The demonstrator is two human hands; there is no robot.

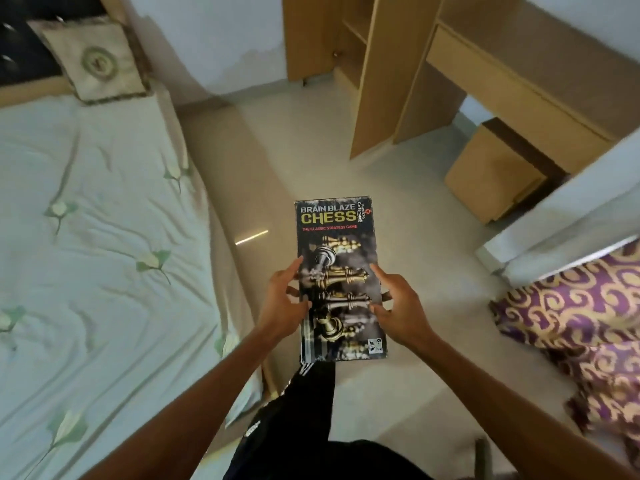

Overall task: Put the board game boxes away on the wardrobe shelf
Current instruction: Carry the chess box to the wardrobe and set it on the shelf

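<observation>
A dark chess box (334,237), long and flat with yellow lettering and pictured chess pieces, is held level in front of me above the floor. My left hand (282,299) grips its left edge, thumb on top. My right hand (398,303) grips the right edge the same way. The wooden wardrobe (377,64) stands ahead at the far wall with its doors open, and a bare shelf (355,31) shows inside. The box is well short of the wardrobe.
A bed (97,237) with a pale leaf-print sheet and a cushion (93,60) fills the left. A wooden desk (519,74) and a low cabinet (491,181) stand to the right. Purple patterned fabric (581,320) lies at the lower right. Beige tiled floor runs between.
</observation>
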